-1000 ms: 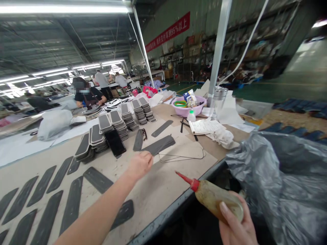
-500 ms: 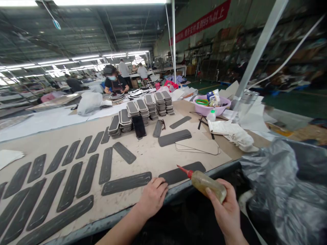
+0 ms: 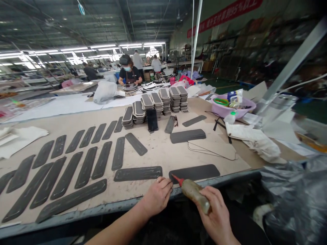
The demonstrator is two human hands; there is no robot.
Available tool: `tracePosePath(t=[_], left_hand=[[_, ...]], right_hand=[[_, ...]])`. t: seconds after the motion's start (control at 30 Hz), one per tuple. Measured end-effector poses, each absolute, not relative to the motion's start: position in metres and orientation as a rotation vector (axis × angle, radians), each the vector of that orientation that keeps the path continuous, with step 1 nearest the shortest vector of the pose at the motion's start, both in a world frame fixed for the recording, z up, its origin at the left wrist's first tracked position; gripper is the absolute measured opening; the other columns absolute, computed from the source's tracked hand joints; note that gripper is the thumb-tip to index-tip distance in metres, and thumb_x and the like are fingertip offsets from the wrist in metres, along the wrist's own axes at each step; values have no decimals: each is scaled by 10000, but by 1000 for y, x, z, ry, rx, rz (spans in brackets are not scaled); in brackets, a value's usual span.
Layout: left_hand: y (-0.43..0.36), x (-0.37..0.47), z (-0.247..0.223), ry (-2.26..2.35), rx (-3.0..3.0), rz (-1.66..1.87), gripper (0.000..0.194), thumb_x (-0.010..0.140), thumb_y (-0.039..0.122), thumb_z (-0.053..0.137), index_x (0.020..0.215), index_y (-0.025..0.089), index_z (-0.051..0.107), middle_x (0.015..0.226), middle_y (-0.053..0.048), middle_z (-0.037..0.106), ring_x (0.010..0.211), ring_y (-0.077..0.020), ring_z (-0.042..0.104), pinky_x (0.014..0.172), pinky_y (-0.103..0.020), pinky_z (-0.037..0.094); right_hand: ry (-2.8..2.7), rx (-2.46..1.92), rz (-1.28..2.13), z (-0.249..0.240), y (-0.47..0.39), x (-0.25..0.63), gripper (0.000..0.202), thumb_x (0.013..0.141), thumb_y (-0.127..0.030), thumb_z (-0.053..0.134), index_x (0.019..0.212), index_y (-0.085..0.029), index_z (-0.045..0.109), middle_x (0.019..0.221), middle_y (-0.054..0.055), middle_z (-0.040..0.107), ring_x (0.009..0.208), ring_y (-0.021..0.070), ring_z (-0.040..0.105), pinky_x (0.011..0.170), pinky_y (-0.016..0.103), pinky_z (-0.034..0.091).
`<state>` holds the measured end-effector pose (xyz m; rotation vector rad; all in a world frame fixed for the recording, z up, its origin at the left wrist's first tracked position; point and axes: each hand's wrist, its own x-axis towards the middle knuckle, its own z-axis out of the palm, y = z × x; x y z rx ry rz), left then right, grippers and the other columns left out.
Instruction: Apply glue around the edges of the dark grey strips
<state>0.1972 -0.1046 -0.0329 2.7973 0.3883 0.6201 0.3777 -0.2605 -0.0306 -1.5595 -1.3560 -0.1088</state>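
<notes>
My right hand (image 3: pixel 213 211) is wrapped round a yellowish squeeze glue bottle (image 3: pixel 196 195) with a red nozzle. The bottle is tilted, its tip at the left end of a dark rounded strip (image 3: pixel 198 172) by the table's front edge. My left hand (image 3: pixel 158 194) has bent, closed fingers at that same end, seeming to pin the strip; its fingertips are partly hidden. Left of it lies another dark strip (image 3: pixel 138 174) with shiny lines along its border. Several more such strips (image 3: pixel 66 175) with wet-looking lines lie in rows on the left.
Stacks of light-edged panels (image 3: pixel 154 102) stand farther back, a black phone (image 3: pixel 152 120) against them. A purple basin (image 3: pixel 233 110), a small green-capped bottle (image 3: pixel 230 117) and white cloth (image 3: pixel 255 139) are at right. Grey plastic sheeting (image 3: pixel 296 197) hangs beside the table. A co-worker (image 3: pixel 130 75) sits opposite.
The bottle has come down and left, so its red tip now meets the strip's left end. My left hand stays at that end. The view has turned left.
</notes>
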Motion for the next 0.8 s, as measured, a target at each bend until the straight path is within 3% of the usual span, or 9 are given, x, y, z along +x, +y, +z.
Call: tracePosePath(t=[0.43,0.8], left_hand=[[-104,199,-31,368,2777,674,287,929,117,430,1125,126,638,1071,-135,663,986,-230,613,926,-433,510],[-100,199,-40,370,2788,782,316,921,148,460,1160,202,659,1076,-105,684,979,-232,646,911,-431,541]], right_hand=[[-1335,-1662,-199,-34,-267,388,217,880,-152,564,1089,-209,558,1064,110,516,949,243,556,795,428,518],[-1070,-1899,-516,-30,-285,416,212,883,-228,592,1092,-206,562,1047,118,533,944,266,552,806,452,506]])
